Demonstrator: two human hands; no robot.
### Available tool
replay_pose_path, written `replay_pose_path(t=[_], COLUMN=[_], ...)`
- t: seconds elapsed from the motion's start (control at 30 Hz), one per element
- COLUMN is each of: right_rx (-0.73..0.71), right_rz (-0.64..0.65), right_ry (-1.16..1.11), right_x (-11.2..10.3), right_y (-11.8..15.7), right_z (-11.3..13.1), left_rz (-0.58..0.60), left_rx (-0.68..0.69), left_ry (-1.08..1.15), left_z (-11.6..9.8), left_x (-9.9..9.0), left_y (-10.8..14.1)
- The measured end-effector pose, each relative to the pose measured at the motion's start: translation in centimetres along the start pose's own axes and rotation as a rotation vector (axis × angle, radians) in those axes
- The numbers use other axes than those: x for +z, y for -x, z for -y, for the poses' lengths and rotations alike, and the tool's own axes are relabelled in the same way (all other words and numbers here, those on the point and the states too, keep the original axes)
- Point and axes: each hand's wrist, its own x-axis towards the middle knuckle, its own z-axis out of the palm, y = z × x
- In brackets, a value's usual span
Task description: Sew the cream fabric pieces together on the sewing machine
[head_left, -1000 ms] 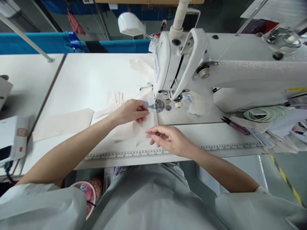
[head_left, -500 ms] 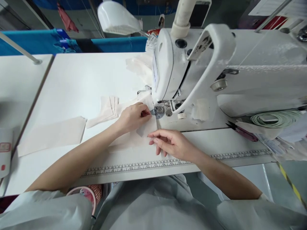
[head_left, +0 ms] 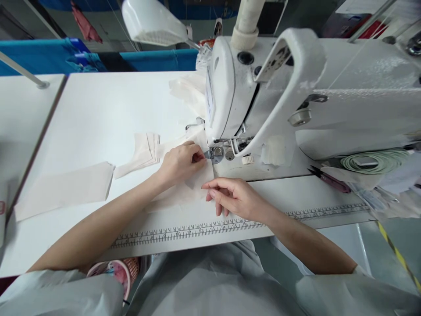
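A pale pink fabric piece (head_left: 204,174) lies on the sewing machine's bed, its upper edge close to the needle area (head_left: 215,153). My left hand (head_left: 181,161) is closed on this fabric just left of the presser foot, thumb and fingertips pinched together. Lower and to the right, my right hand (head_left: 239,198) has its thumb and index finger together at the fabric's near right edge, the other fingers curled beneath. The white sewing machine (head_left: 222,94) stands over the fabric. Beyond my left hand lies a stack of small pale pieces (head_left: 142,151).
A larger pale cloth panel (head_left: 66,188) lies at the left. Dark-handled thread snips (head_left: 330,181) and a coil of pale green cord (head_left: 371,161) are at the right. A measuring tape (head_left: 190,231) runs along the table's front edge. A pink basket (head_left: 128,274) sits below.
The view has shifted slightly, so the table things appear a little farther left. Both hands keep nearly the same place and grip on the fabric.
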Motion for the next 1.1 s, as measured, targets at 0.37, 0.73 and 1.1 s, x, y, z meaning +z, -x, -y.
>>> replay_pose_path(t=[0.37,0.73,1.1], right_rx=[0.045,-0.424,-0.464], right_rz=[0.012,-0.492,-0.474], right_ry=[0.032,1.065,1.340], right_x=[-0.3,-1.8,-1.7], right_y=[0.2,-0.1,-0.1], right_z=[-0.2,-0.9,-1.1], left_rz=[-0.013,0.017,0.028], left_rx=[-0.010,-0.015,0.026], left_ry=[-0.022,-0.054,-0.064], left_z=[-0.3,-0.3,0.2], left_x=[0.1,0.0,0.0], left_y=[0.1,0.0,-0.4])
